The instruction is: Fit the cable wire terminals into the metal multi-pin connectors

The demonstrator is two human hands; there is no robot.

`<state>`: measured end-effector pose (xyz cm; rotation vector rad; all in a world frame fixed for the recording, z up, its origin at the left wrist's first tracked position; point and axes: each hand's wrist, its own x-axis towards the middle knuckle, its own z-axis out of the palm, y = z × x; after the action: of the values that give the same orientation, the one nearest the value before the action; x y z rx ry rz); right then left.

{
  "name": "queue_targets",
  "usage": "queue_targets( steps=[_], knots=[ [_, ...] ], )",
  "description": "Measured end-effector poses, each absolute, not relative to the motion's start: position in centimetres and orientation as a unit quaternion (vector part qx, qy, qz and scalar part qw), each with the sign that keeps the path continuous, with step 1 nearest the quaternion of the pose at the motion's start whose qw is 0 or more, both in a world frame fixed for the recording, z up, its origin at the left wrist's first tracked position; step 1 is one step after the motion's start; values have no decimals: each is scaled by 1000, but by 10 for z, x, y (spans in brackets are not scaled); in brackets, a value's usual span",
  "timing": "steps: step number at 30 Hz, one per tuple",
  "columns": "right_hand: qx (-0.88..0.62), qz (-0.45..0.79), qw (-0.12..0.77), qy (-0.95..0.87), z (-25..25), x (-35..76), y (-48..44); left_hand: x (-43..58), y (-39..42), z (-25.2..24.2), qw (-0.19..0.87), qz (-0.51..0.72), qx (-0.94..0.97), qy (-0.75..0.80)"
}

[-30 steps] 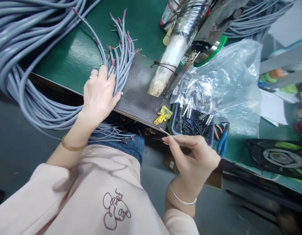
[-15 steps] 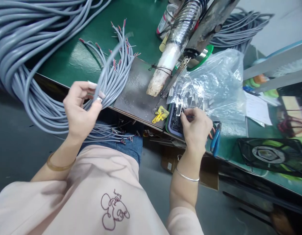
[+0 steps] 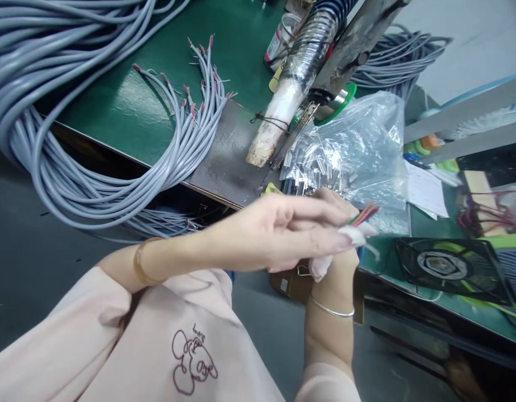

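Note:
My left hand point(image 3: 283, 229) reaches across to the right, its fingers pressed together in a pinch. Thin red and green wires point(image 3: 366, 212) stick out past its fingertips. My right hand point(image 3: 331, 268) is right behind and below it, mostly hidden; one curled finger shows, and what it holds is hidden. A bundle of grey cables point(image 3: 186, 145) with stripped coloured ends point(image 3: 199, 72) lies on the green bench point(image 3: 128, 106), away from both hands. Just beyond my hands lies a clear bag of small metal parts point(image 3: 350, 145).
A big coil of grey cable point(image 3: 44, 72) fills the left side and hangs over the bench edge. A wrapped tool on an arm point(image 3: 283, 111) points down at a dark metal plate point(image 3: 228, 162). A small fan point(image 3: 446, 262) lies at the right. More cables point(image 3: 400, 56) are at the back.
My left hand has left the cable bundle and swung right to meet my right hand. My right hand has come off the parts tray. Coloured wire ends now show at the fingertips.

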<state>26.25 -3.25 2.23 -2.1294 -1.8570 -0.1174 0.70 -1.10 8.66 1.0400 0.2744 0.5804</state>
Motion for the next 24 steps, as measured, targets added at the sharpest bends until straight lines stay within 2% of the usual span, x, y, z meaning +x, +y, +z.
queue_targets(
  steps=[2,4,8,13,17,24],
  knots=[
    [-753,-52,147,-639,26,263,-33,15,-20,64,838,275,452,133],
    [-764,-72,164,-620,33,263,-38,11,-25,39,793,363,438,219],
    [-760,-125,283,-572,48,256,-53,-17,-20,5,667,463,448,373],
    [-714,-165,471,-492,50,234,-60,-24,-7,-3,751,410,383,348],
    [-630,-97,622,-455,44,212,-62,-9,-3,0,779,392,351,341],
    [-554,57,678,-480,38,173,-66,4,-2,5,765,379,385,351]
  ],
)
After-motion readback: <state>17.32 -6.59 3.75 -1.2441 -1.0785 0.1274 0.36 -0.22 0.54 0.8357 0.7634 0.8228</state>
